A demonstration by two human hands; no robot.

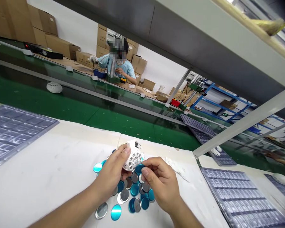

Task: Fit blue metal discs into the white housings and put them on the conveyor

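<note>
My left hand [114, 166] is closed around a white plastic housing [133, 159] with a ring of slots on its face. Between the thumb and fingers of my right hand [162, 183] is a blue disc [139, 169], held right against or just in front of the housing's slotted face; whether they touch I cannot tell. Below both hands lies a loose pile of round discs, some blue [116, 212] and some silvery [101, 210], on the white tabletop [49, 177]. A small dark part with a wire shows behind the housing.
Clear plastic trays lie at the left [19, 133] and right [244, 196]. Beyond the table runs a green conveyor belt [97, 110] carrying a white round part [54, 87]. A slanted post [239, 123] and shelf stand at right. Across the belt a person [127, 68] sits near cardboard boxes.
</note>
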